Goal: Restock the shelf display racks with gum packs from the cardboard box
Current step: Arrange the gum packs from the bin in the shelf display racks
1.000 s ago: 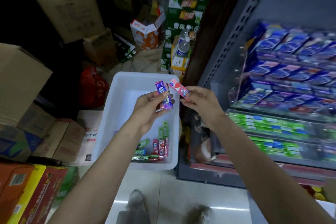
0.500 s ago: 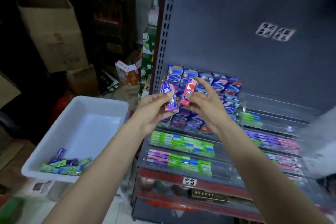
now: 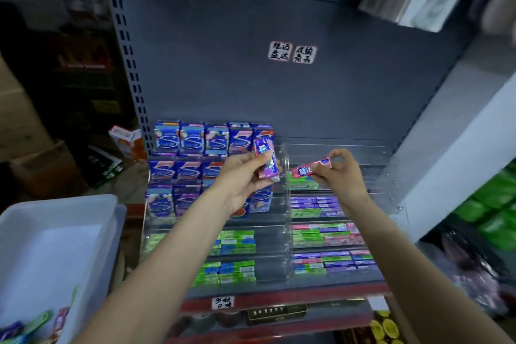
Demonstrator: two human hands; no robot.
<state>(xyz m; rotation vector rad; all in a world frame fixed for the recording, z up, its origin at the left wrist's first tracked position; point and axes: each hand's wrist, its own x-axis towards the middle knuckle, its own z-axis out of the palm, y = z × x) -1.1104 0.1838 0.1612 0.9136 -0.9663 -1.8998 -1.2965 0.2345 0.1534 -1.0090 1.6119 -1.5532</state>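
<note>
while both arms reached toward the shelf in the head view, the left hand (image 3: 240, 179) was clenched around a purple pack (image 3: 266, 159), thumb across its front and fingers (image 3: 268, 180) behind, the pack standing nearly upright above the knuckles. just right of those fingers, apart from them, the right hand (image 3: 339, 173) pinched a red pack (image 3: 310, 167) by its right end between thumb and fingertips (image 3: 319, 169), the pack lying almost level with its free end pointing toward the left hand. the two packs did not touch. directly below the red pack sat a green pack (image 3: 303, 184) in the upper tier of the right clear rack (image 3: 335, 148); whether the red pack touched it could not be told. behind the left hand stood rows of blue boxes (image 3: 192, 139) in the left rack. beneath both wrists, lower tiers held green, blue, purple and pink packs (image 3: 237, 240). well left of the left forearm lay a white bin (image 3: 92, 220), with a few loose packs (image 3: 39, 324) in its near corner. a white label (image 3: 291, 51) was stuck on the grey back panel (image 3: 223, 64) high above the hands.
</note>
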